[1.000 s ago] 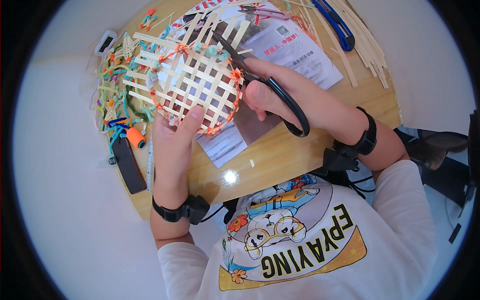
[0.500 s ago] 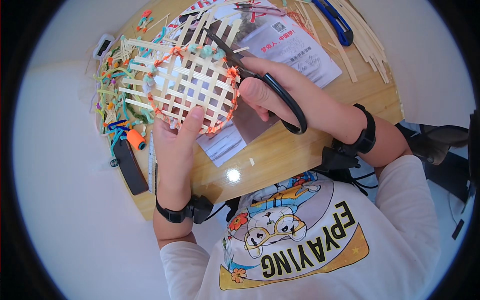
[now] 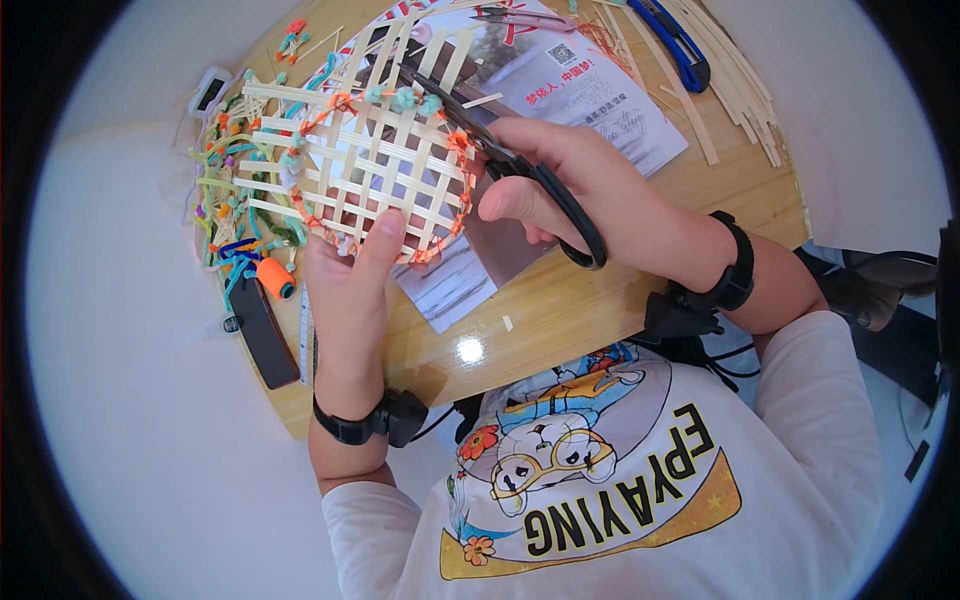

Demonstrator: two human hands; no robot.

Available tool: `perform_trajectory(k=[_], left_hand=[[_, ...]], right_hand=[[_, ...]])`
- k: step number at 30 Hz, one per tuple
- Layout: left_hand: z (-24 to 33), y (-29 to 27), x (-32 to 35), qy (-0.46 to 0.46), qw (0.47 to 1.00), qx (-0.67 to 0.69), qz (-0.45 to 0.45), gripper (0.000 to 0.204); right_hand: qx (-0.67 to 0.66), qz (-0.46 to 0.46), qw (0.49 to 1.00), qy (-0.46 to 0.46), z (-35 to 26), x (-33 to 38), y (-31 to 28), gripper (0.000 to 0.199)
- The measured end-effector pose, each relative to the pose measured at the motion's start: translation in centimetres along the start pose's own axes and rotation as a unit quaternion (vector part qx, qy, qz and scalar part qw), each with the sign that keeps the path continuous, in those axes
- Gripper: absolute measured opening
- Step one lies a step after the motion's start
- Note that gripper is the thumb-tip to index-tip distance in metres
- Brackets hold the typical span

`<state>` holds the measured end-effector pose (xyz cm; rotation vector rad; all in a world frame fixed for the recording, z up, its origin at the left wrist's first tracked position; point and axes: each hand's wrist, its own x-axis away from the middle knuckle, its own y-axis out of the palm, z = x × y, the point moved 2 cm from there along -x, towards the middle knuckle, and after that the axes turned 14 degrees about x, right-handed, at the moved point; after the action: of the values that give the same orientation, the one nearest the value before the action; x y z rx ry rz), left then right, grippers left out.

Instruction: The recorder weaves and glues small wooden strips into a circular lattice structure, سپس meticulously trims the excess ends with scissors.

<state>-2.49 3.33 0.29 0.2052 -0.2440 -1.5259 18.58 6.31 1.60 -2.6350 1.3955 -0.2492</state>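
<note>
Holding the woven bamboo lattice (image 3: 375, 170) from below, your left hand (image 3: 350, 290) sits just left of the frame's centre, thumb pressed flat on the strips near the lattice's lower rim and the other fingers hidden behind it. That hand is closed on the lattice, which hangs tilted above the wooden table (image 3: 560, 310) in the upper left-centre of the frame. It is a round open weave of pale flat strips, edged with an orange cord, with small teal tufts along its upper rim; loose strip ends stick out past the rim on the left and top.

Your right hand (image 3: 570, 190) is at the upper centre, fingers through the loops of black-handled scissors (image 3: 510, 165) and gripping them. The blades reach up and left across the lattice's upper right edge; you cannot tell from this view whether they are parted or shut.

Under the lattice lie printed paper sheets (image 3: 590, 100). At the left edge of the table lies a tangle of coloured cords (image 3: 225, 210), with an orange spool (image 3: 273, 278) and a black flat device (image 3: 263, 332) below it. At the upper right lie loose bamboo strips (image 3: 735, 90) and a blue utility knife (image 3: 675, 45).
</note>
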Motion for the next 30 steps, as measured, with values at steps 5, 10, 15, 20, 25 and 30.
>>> perform_trajectory(k=[5,10,15,20,25,30], left_hand=[[-0.1,0.0,-0.2,-0.002,1.0,0.016,0.013,0.039],[0.1,-0.8,-0.4,-0.008,1.0,0.019,0.008,0.039],[0.7,-0.7,-0.5,-0.043,0.998,0.05,-0.01,0.042],[1.0,-0.4,-0.2,-0.027,0.999,0.022,-0.016,0.042],[1.1,-0.6,-0.5,-0.03,0.999,0.02,-0.027,0.041],[1.2,-0.4,-0.4,-0.024,0.999,0.016,-0.025,0.042]], right_hand=[[0.009,-0.006,1.0,0.001,-0.2,0.1,-0.3,0.05],[0.044,-0.002,0.999,0.002,-0.3,0.2,-0.7,0.054],[0.048,-0.021,0.997,-0.053,0.0,0.1,-1.1,0.061],[0.034,-0.03,0.998,-0.054,-0.4,0.4,-1.1,0.06],[0.052,-0.019,0.997,-0.059,-0.1,0.0,-1.1,0.059],[0.058,-0.023,0.997,-0.041,-0.1,0.0,-1.1,0.062]])
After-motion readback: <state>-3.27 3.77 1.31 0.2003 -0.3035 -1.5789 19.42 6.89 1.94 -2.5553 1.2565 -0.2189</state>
